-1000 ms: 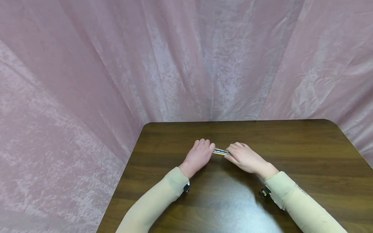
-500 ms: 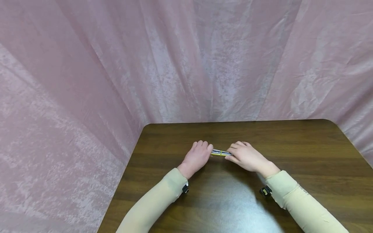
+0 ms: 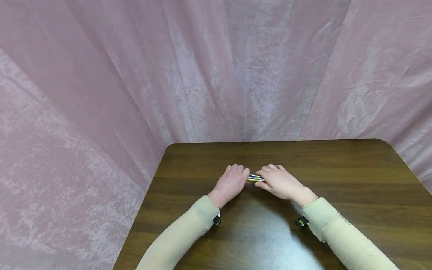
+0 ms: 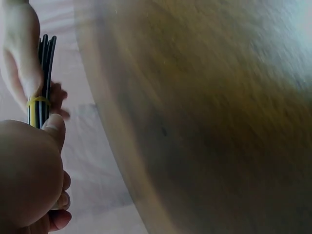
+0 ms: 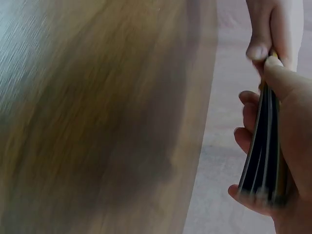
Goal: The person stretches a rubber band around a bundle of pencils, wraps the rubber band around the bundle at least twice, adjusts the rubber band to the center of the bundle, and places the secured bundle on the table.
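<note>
A bundle of slim pencil-like sticks [image 3: 252, 177], dark with pale stripes and some yellow, is held between both hands above the table. A yellow rubber band [image 4: 39, 101] circles it in the stretch between the hands. My left hand [image 3: 231, 185] grips one end, its thumb along the sticks. The right hand [image 3: 282, 183] wraps the other end, thumb and fingertips close beside the band. In the left wrist view, dark rounded stick ends [image 4: 52, 40] poke out past the right hand. From the right wrist, the sticks [image 5: 262, 146] fan out slightly across the palm. Much of the bundle is hidden inside the hands.
The brown wooden table [image 3: 354, 168] has rounded far corners. Pink velvet curtain [image 3: 209, 75] hangs behind it and along the left. A small black camera [image 3: 302, 222] sits at the right cuff, with another camera [image 3: 216, 219] at the left one.
My right hand first shifts slightly right, baring the band, then comes left toward the left hand. Less of the bundle shows between the hands now. The left hand stays almost in place.
</note>
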`<state>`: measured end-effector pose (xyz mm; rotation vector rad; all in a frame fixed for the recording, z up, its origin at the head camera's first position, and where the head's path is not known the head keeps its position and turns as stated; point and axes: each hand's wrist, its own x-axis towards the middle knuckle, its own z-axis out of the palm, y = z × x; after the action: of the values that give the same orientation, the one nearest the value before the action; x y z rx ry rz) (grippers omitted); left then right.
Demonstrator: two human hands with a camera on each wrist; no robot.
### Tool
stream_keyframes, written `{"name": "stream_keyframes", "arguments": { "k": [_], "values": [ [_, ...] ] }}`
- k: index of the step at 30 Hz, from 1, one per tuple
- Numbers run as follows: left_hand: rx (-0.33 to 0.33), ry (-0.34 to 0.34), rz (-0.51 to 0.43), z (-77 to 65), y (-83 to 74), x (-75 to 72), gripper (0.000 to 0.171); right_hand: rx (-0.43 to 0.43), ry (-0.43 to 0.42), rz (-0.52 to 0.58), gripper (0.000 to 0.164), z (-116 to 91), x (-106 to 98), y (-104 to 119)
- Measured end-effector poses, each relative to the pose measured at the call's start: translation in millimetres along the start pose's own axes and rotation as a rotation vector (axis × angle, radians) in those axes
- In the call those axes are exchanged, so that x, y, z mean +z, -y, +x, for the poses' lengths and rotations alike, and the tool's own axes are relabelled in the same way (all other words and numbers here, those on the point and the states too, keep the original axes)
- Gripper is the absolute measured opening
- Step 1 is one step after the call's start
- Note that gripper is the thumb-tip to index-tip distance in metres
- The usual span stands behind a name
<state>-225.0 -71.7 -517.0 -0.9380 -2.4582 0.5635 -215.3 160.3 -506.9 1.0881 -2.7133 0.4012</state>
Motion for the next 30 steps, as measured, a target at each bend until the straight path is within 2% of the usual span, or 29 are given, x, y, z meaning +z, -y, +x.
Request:
{"name": "stream_keyframes", "arguments": {
  "k": [3, 9, 16, 24, 30],
  "values": [
    [-0.028, 0.0, -0.013, -0.7, 2.2, 1.1, 0.031, 0.012, -0.013, -0.034, 0.024, -1.6, -0.6, -2.2],
    [-0.009, -0.007, -0.03, -0.5, -0.4, 2.3, 0.034, -0.044, -0.021, -0.098, 0.023, 2.9, 4.8, 0.0],
    [-0.022, 0.025, -0.054, -0.6, -2.8, 2.4, 0.037, -0.035, -0.025, -0.101, 0.026, 0.9, 9.3, 0.2],
    [-0.032, 0.014, -0.041, -1.5, -2.6, 3.4, 0.038, -0.037, -0.047, -0.096, 0.026, 2.7, 10.0, 0.8],
    [-0.044, 0.012, -0.109, -5.1, 2.4, 6.4, 0.041, -0.024, -0.07, -0.065, 0.029, -2.1, 5.6, -4.6]
  ]
}}
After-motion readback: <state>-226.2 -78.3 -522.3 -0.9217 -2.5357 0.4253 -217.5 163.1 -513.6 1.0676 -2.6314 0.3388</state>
